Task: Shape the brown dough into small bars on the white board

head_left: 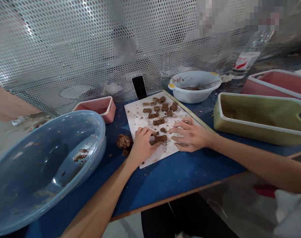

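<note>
One round blue plastic basin (pixel 29 158) fills eight o'clock; beyond, the left hand (pixel 142 143) pinches a brown clay-like block (pixel 161 138) toward six on a white rectangular board (pixel 157 154), the right hand (pixel 191 135) unclenched at three, brown lumps (pixel 164 107) at twelve.

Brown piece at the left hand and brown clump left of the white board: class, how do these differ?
The brown piece is bar-shaped; the brown clump is rough and lumpy.
The brown piece lies on the white board; the brown clump rests beside it.
The left hand touches the brown piece; no fingers grip the brown clump.
Both are brown.
</note>
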`<action>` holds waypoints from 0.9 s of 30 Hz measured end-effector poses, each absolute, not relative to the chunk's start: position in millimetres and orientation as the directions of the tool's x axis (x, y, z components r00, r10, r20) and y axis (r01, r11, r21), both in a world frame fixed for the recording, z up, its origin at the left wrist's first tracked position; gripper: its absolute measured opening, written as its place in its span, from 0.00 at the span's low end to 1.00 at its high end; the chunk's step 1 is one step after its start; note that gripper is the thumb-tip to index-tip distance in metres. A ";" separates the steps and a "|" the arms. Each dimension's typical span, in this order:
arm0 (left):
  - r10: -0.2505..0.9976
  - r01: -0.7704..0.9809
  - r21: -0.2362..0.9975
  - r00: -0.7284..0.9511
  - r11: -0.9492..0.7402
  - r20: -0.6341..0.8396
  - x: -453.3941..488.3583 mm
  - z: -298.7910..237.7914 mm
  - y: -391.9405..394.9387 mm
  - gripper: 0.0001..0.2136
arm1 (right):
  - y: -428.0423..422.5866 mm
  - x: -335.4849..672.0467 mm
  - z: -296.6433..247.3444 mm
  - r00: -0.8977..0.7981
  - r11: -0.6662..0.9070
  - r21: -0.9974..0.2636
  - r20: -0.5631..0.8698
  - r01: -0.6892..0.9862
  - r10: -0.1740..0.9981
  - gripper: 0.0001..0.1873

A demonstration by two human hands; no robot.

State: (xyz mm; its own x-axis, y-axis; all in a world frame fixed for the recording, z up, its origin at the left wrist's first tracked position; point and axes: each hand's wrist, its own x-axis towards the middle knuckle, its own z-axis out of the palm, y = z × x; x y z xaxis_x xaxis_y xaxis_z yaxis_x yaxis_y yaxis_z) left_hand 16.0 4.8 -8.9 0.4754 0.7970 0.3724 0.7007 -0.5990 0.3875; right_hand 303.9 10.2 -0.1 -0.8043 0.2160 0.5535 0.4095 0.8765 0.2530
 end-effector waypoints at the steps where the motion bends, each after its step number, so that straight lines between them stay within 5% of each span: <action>1: 0.796 0.700 0.387 0.475 -0.600 0.375 16.0 -8.9 4.6 0.13 | 10.2 304.5 -0.5 -0.804 0.873 0.259 0.553 0.413 0.217 0.11; 4: 0.793 0.697 0.386 0.479 -0.605 0.378 16.2 -9.7 4.5 0.14 | 10.4 305.4 -1.4 -0.815 0.859 0.271 0.524 0.435 0.247 0.18; 9: 0.787 0.688 0.390 0.482 -0.612 0.386 15.2 -12.4 5.4 0.15 | 9.6 307.5 -1.0 -0.811 0.879 0.181 0.500 0.441 0.304 0.08; 13: 0.774 0.658 0.417 0.469 -0.627 0.425 8.9 -5.6 6.5 0.21 | 7.3 307.5 1.0 -0.768 0.872 0.149 0.558 0.467 0.316 0.12; 16: 0.770 0.633 0.461 0.388 -0.622 0.506 3.3 3.9 6.7 0.14 | 6.7 305.8 2.6 -0.740 0.868 0.132 0.592 0.478 0.318 0.12; 18: 0.770 0.623 0.496 0.299 -0.605 0.564 1.6 8.1 6.4 0.06 | 7.8 303.2 2.3 -0.715 0.853 0.082 0.590 0.515 0.375 0.11; 21: 0.757 0.614 0.509 0.240 -0.603 0.608 2.4 8.8 6.6 0.06 | 11.0 296.1 -0.5 -0.634 0.787 -0.072 0.550 0.612 0.544 0.12; 27: 0.736 0.616 0.414 0.478 -0.670 0.479 3.9 2.4 11.1 0.04 | 10.4 279.1 -4.6 -0.545 0.687 -0.284 0.441 0.669 0.713 0.16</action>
State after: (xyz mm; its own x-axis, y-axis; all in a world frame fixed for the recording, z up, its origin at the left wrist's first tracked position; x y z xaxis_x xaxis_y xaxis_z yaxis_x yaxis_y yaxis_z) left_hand 3.9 11.1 2.4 0.4780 0.7360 0.4794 0.6165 -0.6699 0.4138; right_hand 279.1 10.4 -4.6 -0.5454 0.7129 0.4408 0.6688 0.6872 -0.2838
